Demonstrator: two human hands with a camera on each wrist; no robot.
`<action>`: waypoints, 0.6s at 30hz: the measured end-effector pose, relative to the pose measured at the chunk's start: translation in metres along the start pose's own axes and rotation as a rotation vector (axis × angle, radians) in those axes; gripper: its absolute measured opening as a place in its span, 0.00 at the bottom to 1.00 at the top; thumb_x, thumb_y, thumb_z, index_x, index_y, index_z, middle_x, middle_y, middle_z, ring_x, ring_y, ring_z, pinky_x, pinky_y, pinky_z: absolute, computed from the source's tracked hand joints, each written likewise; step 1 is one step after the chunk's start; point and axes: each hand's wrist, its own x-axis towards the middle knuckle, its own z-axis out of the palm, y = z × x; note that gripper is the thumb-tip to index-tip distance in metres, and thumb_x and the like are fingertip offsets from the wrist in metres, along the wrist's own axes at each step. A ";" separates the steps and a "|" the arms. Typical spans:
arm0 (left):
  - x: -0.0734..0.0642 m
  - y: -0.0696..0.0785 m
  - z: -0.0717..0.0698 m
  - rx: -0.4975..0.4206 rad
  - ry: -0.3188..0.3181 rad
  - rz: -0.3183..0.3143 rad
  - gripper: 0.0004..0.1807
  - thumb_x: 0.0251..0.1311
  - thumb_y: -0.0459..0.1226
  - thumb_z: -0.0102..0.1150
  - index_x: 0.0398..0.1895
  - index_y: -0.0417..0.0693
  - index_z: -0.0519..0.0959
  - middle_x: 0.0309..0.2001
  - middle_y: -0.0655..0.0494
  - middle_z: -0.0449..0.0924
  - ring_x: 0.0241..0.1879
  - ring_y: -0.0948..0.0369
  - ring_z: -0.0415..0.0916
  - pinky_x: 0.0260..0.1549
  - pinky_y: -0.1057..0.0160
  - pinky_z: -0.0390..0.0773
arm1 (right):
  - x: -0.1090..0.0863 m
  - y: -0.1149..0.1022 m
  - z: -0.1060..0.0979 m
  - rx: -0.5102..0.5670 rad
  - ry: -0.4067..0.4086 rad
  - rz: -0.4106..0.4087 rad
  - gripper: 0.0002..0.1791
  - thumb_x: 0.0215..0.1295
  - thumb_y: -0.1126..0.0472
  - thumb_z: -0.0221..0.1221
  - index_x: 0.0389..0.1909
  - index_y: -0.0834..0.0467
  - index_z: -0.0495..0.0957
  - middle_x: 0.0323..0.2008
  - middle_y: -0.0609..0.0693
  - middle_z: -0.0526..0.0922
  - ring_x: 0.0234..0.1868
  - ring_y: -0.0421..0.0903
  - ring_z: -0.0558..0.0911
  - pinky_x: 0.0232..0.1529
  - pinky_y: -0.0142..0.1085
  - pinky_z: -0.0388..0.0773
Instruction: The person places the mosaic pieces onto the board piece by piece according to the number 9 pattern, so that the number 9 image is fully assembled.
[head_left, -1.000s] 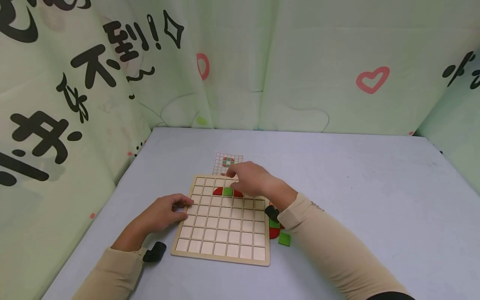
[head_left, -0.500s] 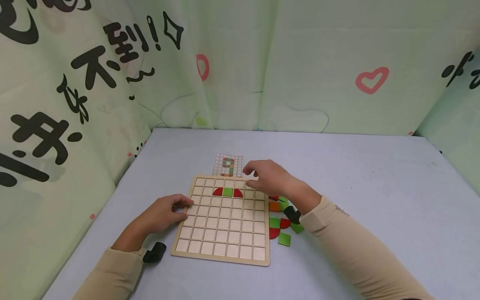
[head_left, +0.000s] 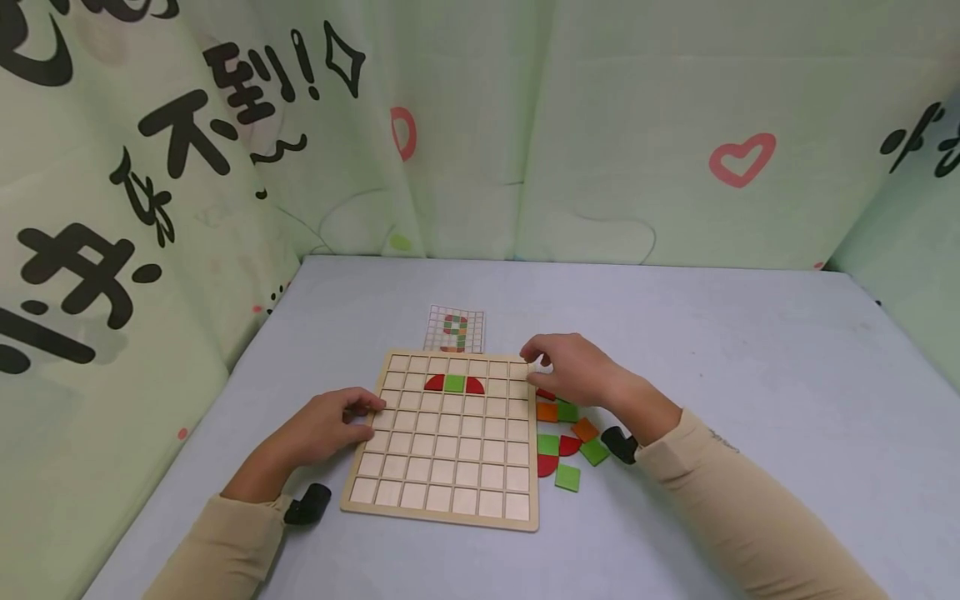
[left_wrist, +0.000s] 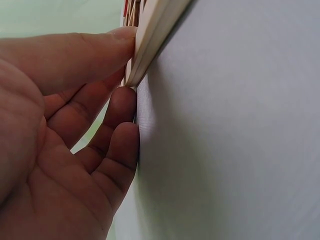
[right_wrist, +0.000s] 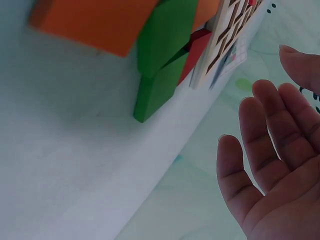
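Note:
A square wooden grid board (head_left: 450,460) lies on the table in the head view. In its upper rows a green square tile (head_left: 454,383) sits between two red quarter-round tiles, left (head_left: 435,382) and right (head_left: 475,386). My left hand (head_left: 324,427) rests at the board's left edge; in the left wrist view its thumb (left_wrist: 95,55) touches the wooden rim and other fingertips meet the tabletop. My right hand (head_left: 577,368) hovers by the board's upper right corner, above the loose tiles. In the right wrist view its fingers (right_wrist: 255,135) are apart and relaxed, holding nothing.
Loose tiles lie right of the board, among them an orange one (head_left: 584,429), a green one (head_left: 567,478) and a red one (head_left: 548,465). A printed pattern card (head_left: 472,333) lies behind the board, partly covered. Curtains with lettering (head_left: 615,125) surround the table.
My right hand has moved from over the red and green tiles on the board to the right, uncovering them, the card and more loose tiles. My left hand has stayed put.

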 end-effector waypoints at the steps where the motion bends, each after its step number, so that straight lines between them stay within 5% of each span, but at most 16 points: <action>1: 0.000 0.000 0.000 0.002 0.000 -0.001 0.15 0.62 0.32 0.65 0.52 0.45 0.80 0.54 0.49 0.79 0.54 0.51 0.73 0.55 0.48 0.73 | -0.001 0.002 0.001 0.005 0.001 0.005 0.18 0.68 0.60 0.61 0.56 0.62 0.78 0.50 0.54 0.82 0.51 0.53 0.78 0.52 0.45 0.77; 18: 0.001 -0.002 0.001 -0.001 0.001 -0.003 0.15 0.61 0.31 0.65 0.52 0.45 0.81 0.54 0.50 0.79 0.55 0.51 0.73 0.55 0.48 0.73 | -0.013 0.028 0.001 0.013 -0.012 0.080 0.17 0.67 0.62 0.61 0.55 0.63 0.79 0.49 0.54 0.82 0.49 0.53 0.78 0.52 0.48 0.77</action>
